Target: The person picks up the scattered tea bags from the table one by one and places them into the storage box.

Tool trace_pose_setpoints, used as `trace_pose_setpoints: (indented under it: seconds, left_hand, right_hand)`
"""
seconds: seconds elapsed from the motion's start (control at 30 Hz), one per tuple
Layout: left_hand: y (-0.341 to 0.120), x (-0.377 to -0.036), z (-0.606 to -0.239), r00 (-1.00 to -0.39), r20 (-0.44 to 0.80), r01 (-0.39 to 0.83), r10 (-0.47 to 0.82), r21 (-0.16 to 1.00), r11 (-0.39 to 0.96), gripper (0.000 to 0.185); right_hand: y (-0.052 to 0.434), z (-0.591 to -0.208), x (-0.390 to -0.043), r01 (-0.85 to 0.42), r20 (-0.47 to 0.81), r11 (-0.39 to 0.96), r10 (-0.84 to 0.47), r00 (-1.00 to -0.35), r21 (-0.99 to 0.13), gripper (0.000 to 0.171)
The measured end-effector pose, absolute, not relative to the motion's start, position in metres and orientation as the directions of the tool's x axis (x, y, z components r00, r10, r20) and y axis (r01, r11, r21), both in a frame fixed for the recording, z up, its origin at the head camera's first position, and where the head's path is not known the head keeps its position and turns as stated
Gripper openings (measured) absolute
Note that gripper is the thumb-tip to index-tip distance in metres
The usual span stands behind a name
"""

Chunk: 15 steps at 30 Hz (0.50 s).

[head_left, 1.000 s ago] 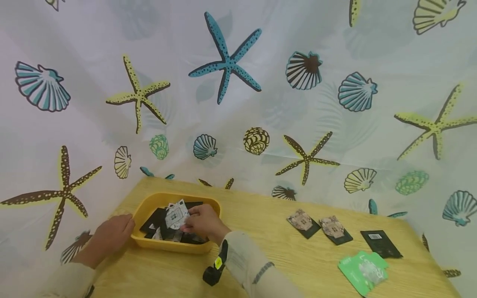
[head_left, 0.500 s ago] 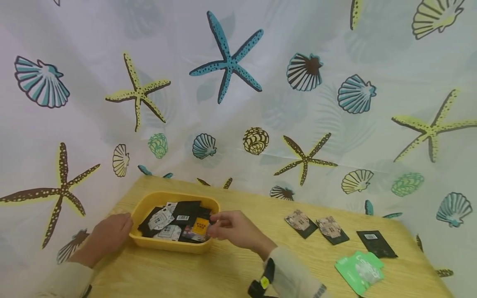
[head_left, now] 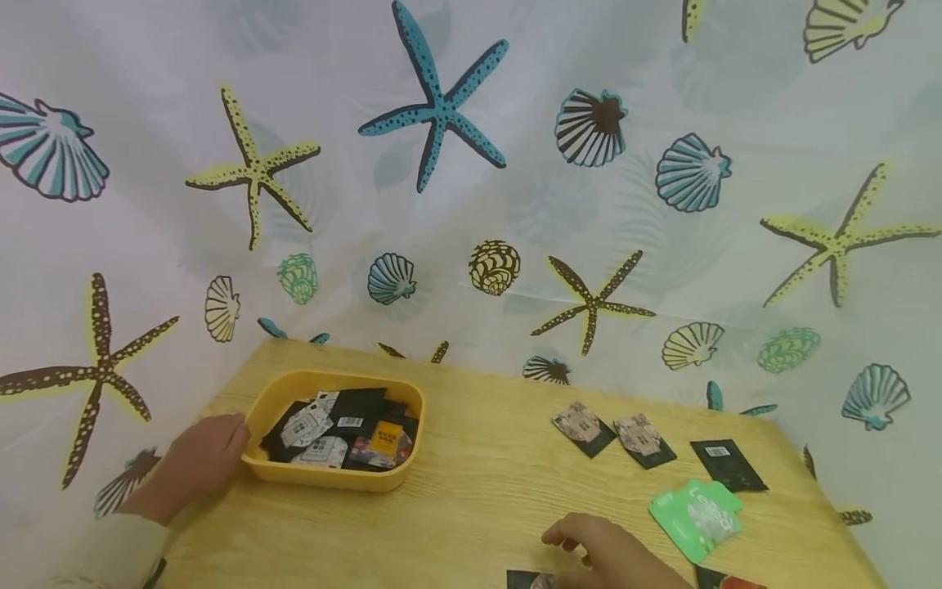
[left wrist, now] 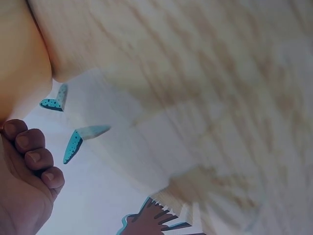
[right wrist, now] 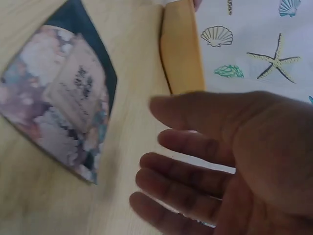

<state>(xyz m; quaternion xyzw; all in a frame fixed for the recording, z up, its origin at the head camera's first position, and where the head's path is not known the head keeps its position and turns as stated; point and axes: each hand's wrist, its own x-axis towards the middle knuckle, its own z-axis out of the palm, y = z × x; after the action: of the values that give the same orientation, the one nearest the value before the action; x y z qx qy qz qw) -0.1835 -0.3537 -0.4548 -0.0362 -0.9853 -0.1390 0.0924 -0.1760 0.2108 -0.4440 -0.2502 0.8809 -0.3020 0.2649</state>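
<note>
My left hand rests against the left side of a yellow plastic bin. In the left wrist view its fingers are curled beside the bin; the thumb is hidden, so any grip on the rim is unclear. Black and patterned packets lie jumbled inside the bin, one with an orange label. Low in the head view, my right hand hovers with bent, relaxed fingers and holds nothing. Beside it a black packet with a floral front lies on the wooden table.
Two floral-fronted packets and a black packet with a barcode lie at the right. Nearer are a green pouch and a partly visible black-and-red packet. A shell-and-starfish patterned curtain hangs behind the table.
My right hand has left the bin and moved right and nearer, where a packet now shows on the table beside it. The packets in the bin were shifted earlier. My left hand stays beside the bin.
</note>
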Motion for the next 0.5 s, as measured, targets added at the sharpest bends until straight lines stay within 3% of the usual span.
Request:
trace_pose_setpoints:
  seconds: [0.1, 0.27, 0.5]
  left_hand:
    - [-0.354, -0.183, -0.455, -0.979, 0.199, 0.100, 0.045, 0.276, 0.956, 0.033]
    - [-0.353, -0.182, -0.458, -0.976, 0.214, 0.108, 0.050, 0.273, 0.956, 0.032]
    - [-0.353, -0.183, -0.460, -0.977, 0.210, 0.100, 0.045, 0.260, 0.960, 0.033]
  right_hand:
    - [0.216, -0.466, -0.176, -0.381, -0.329, 0.744, -0.611, -0.720, -0.549, 0.053]
    - [0.197, -0.447, -0.145, -0.515, -0.203, 0.733, -0.642, -0.739, -0.443, 0.065]
    - [0.193, -0.457, -0.138, -0.590, -0.053, 0.743, -0.634, -0.771, -0.317, 0.061]
